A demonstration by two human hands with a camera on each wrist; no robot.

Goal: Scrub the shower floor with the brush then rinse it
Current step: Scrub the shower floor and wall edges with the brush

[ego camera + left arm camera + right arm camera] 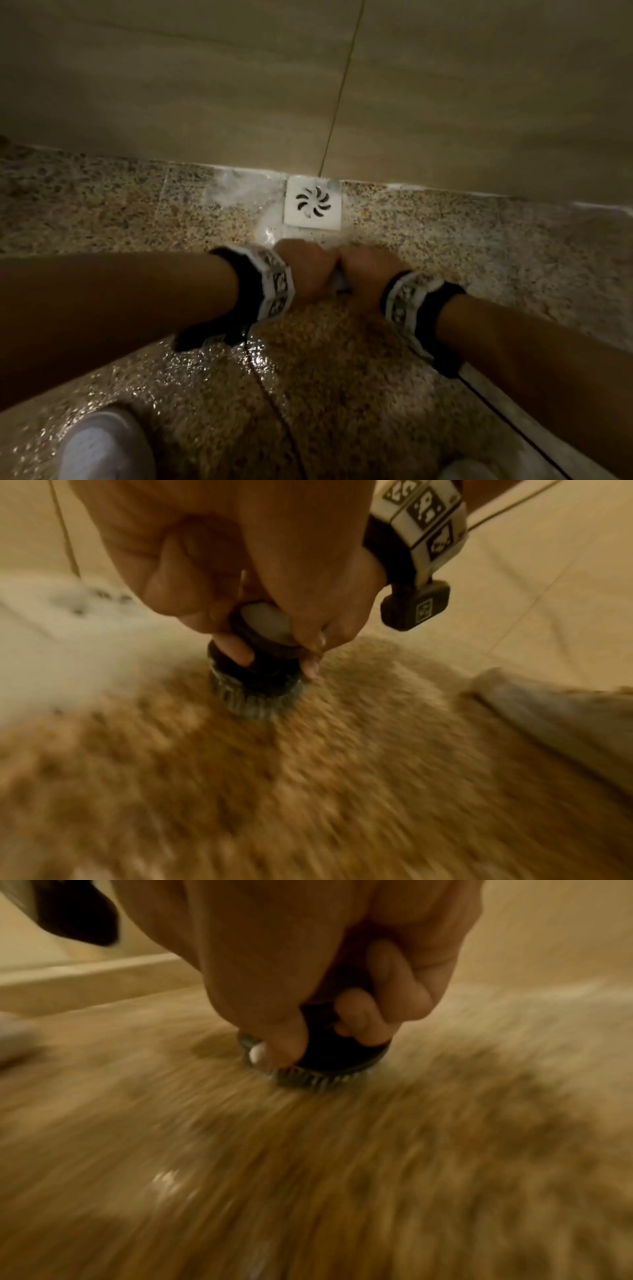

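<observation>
Shower area of a bathroom, by all signs. Speckled granite-like floor [445, 246], wet and glinting in the near part. White square drain cover [313, 202] with a pinwheel of curved slots set at the far edge, hard against the wall. Patch of white suds [239, 192] just left of the drain. Large beige wall tiles [171, 85] rising from the floor, one thin grout line running up above the drain. Pale seam along the joint of floor and wall. Low raised ledge [496, 404] at near right. Dim, warm light.
</observation>
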